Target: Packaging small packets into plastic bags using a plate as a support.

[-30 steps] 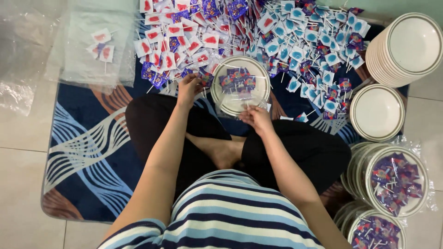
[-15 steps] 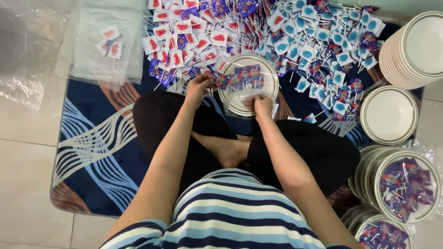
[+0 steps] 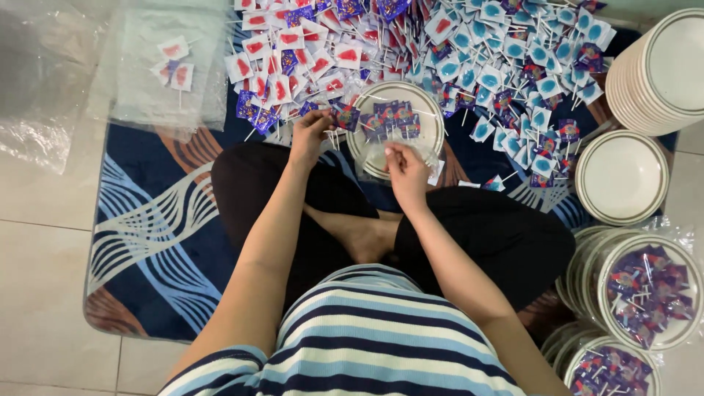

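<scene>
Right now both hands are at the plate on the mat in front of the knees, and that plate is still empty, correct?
Not quite. The head view shows the left hand and right hand at the plate, but it is not empty: purple-wrapped lollipops already lie in it.

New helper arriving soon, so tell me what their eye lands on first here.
A wide spread of wrapped lollipops, red, purple and blue, covers the top of the mat. Below it the left hand and right hand work at a plate holding purple ones. White plates are stacked at the right edge.
</scene>
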